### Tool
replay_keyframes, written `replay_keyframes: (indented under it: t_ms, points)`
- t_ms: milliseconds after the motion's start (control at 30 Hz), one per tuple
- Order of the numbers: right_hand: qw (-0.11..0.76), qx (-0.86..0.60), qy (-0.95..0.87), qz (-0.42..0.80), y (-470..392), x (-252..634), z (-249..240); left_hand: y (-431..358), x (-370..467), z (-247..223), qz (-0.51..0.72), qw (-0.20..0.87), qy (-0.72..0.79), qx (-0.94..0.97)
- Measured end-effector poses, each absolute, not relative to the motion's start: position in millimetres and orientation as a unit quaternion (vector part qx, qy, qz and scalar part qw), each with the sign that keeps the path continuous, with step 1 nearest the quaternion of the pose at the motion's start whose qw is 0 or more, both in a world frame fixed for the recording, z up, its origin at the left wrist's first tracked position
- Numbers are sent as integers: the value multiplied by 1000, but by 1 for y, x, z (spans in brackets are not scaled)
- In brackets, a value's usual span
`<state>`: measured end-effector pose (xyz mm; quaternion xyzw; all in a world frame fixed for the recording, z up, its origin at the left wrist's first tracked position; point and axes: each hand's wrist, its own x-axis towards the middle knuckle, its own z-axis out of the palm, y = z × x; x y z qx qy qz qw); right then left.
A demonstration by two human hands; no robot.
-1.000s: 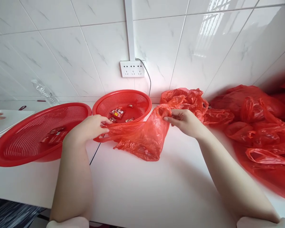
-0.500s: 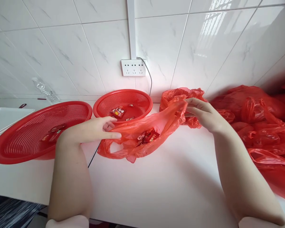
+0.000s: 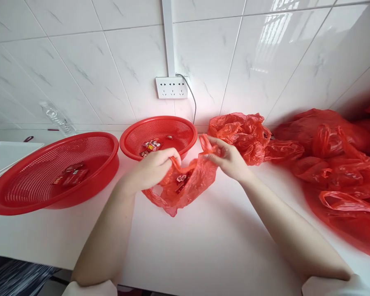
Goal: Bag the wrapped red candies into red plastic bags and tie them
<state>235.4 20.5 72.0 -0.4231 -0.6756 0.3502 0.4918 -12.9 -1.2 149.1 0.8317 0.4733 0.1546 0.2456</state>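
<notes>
A red plastic bag (image 3: 193, 187) is stretched between my two hands above the white table. Its mouth gapes, and small red packets (image 3: 181, 181) show inside. My left hand (image 3: 156, 168) grips the bag's left edge with curled fingers. At the other side, my right hand (image 3: 226, 158) pinches the bag near its right handle. Just behind my left hand stands a round red basket (image 3: 185, 129) with a few small packets (image 3: 152, 145) on its bottom. To the left is a larger red basket (image 3: 106, 164), holding several red packets (image 3: 75, 174).
A crumpled red bag (image 3: 234, 131) lies by the wall, and filled red bags (image 3: 329, 164) crowd the right side. On the left are a white tray (image 3: 10, 154) and a clear plastic bottle (image 3: 58, 119). A power socket (image 3: 172, 88) is on the tiled wall.
My hands have come closer together, the left moving right and the right moving left. The bag between them has narrowed, its edges now bunched in my fingers.
</notes>
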Motion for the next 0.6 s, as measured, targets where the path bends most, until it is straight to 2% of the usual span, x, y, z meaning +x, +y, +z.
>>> replay_keyframes:
  t_ms: [200,267,333,467,600]
  points:
    - [613,-417,-523,420,23,259,86,-22,28,109,-38,107,555,824]
    - [627,-405,-497,443,24,267,89,-18,34,97,-72,48,576,813]
    - [631,-401,-491,447,27,273,89,-9,34,92,-94,33,585,805]
    - [657,-394,-481,426,32,281,88,11,21,101,-105,117,561,813]
    - [691,-360,-459,428,31,281,91,20,10,120,90,350,543,758]
